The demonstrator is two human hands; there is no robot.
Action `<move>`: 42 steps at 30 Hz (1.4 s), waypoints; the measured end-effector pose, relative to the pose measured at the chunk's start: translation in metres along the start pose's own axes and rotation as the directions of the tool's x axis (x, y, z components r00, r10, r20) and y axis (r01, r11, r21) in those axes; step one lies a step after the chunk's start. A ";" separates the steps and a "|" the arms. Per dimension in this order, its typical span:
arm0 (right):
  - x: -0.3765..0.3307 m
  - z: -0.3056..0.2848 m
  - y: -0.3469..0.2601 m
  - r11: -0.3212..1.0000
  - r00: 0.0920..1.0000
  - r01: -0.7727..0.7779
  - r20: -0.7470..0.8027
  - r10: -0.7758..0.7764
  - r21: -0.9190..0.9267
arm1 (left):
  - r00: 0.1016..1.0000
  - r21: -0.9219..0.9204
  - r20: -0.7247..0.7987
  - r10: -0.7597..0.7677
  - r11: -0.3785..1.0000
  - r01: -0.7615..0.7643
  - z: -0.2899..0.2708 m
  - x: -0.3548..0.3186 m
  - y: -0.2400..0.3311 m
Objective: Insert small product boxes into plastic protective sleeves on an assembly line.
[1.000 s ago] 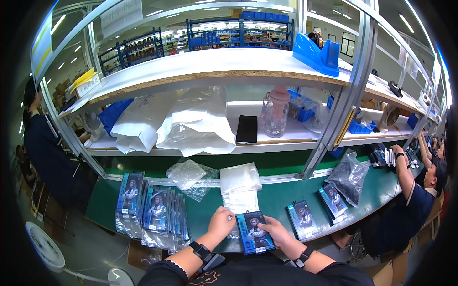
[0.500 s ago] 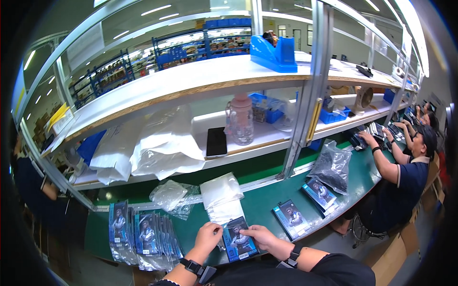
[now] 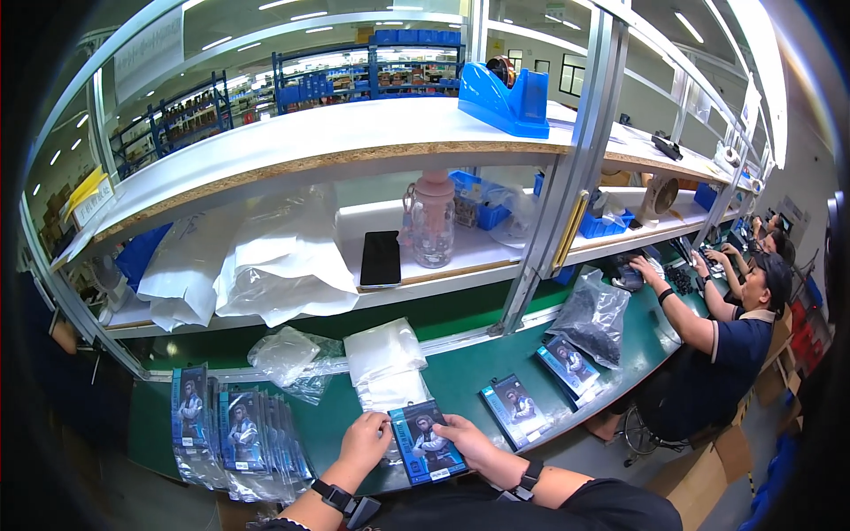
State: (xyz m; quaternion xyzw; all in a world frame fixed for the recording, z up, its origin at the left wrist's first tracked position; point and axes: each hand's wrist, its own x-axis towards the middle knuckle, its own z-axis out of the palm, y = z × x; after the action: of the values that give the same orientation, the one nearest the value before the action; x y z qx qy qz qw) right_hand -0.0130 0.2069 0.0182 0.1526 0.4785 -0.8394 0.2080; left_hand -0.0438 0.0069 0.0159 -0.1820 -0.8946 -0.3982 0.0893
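A flat blue-and-black box (image 3: 423,453) with a printed figure on its front is tilted toward me over the green table's front edge. My right hand (image 3: 467,445) grips it from the right side, thumb lying across the front. At the box's upper left corner my left hand (image 3: 363,447) is closed, its fingertips pinched together; whatever they hold is too small to make out. Just behind the hands lies a stack of clear plastic bags (image 3: 383,354). To the left, several boxes in clear bags (image 3: 241,434) lean in rows.
One similar box (image 3: 515,411) lies right of my hands, with more boxes (image 3: 568,365) beyond it. Behind them sits a bag of dark items (image 3: 591,314). A metal post (image 3: 558,203) rises at the table's back. The shelf holds a phone (image 3: 381,258) and a bottle (image 3: 432,226). A co-worker (image 3: 722,345) sits at right.
My view has turned slightly, so the scene sits further left. The box is tilted a little more, and both hands keep nearly the same places on and beside it.
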 end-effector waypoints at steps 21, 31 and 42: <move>0.006 -0.003 0.006 0.995 0.995 -0.001 0.103 -0.009 0.103 | 0.661 -0.705 0.705 -0.256 -0.350 0.616 0.044 0.017 -0.032; -0.002 -0.001 0.012 0.988 0.992 0.126 0.026 -0.124 -0.094 | 0.575 -0.669 0.710 -0.406 -0.134 0.731 0.022 0.006 0.008; -0.071 0.008 -0.026 0.974 0.923 0.042 0.382 0.047 -0.222 | 0.831 -0.770 0.468 -0.301 0.324 0.550 0.001 -0.006 0.016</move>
State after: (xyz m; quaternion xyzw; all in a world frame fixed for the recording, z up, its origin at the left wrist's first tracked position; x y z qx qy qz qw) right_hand 0.0355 0.2264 0.0733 -0.0391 0.5202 -0.7928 0.3150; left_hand -0.0321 0.0154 0.0244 -0.0041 -0.5726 -0.7853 -0.2354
